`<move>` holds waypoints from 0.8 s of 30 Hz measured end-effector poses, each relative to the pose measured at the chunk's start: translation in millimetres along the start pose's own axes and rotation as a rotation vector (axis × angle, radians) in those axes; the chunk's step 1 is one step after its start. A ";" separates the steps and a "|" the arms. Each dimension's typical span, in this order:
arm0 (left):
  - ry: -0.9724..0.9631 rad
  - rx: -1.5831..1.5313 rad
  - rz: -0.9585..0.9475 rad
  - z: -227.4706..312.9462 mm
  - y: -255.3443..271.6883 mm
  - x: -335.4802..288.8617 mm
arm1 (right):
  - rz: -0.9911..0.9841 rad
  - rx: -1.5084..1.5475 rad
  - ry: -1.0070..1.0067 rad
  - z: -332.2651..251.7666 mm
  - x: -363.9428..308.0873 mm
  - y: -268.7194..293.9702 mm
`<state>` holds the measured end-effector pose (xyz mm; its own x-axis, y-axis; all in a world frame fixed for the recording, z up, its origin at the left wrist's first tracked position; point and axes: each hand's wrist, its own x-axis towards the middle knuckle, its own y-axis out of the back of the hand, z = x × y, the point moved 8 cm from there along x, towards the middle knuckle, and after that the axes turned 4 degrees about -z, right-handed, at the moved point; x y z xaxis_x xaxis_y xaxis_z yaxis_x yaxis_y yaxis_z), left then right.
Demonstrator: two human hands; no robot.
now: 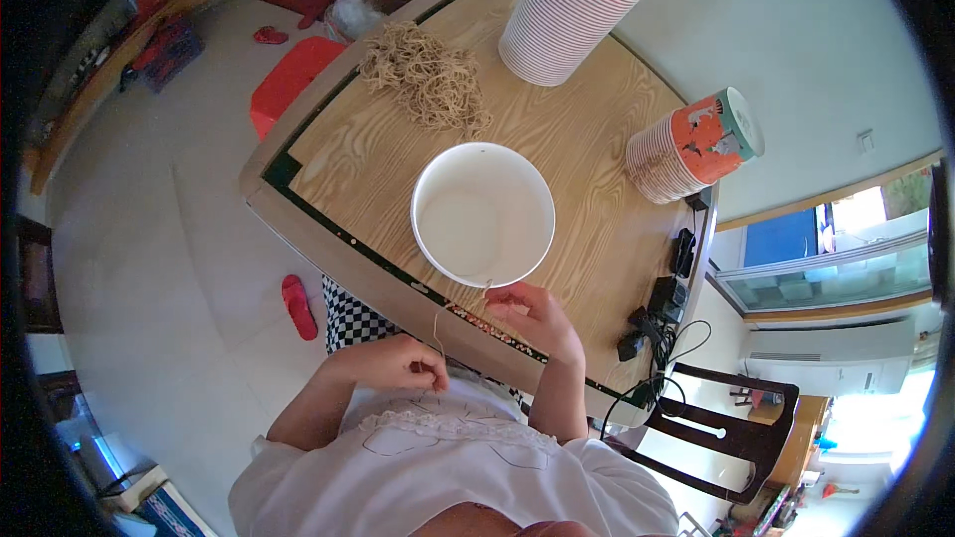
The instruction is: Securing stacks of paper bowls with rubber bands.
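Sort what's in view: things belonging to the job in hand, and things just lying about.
Apparently part of the job: thin string between left hand and right hand; open white bucket; tangle of brown string; probably the tall bucket stack and shorter bucket stack.

Seemingly just lying about: nearer red slipper; red stool; dark chair; black adapter.

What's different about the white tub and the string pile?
The tub is round and white; the string pile is tan and messy. The tub looks smooth, while the string pile is all tangled. The right hand is at the tub's rim, but no hand touches the string pile. Both are on the table.
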<state>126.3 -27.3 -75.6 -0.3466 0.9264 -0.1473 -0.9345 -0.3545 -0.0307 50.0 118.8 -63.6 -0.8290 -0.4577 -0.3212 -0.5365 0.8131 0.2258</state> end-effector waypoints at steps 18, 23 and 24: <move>-0.019 0.187 0.944 21.1 67.6 8.4 | 0.302 0.071 0.073 -14.8 -4.6 -9.5; 0.028 0.170 0.866 9.2 68.2 22.2 | 0.341 0.099 0.140 -11.8 -5.9 -5.3; 0.016 0.160 0.889 4.9 68.5 24.0 | 0.339 0.096 0.142 -14.3 -5.8 -5.7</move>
<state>53.5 -28.7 -76.4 -0.9463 0.3168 -0.0649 -0.3230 -0.9158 0.2388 55.6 111.7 -49.8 -0.9741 -0.1969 -0.1110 -0.2166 0.9539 0.2079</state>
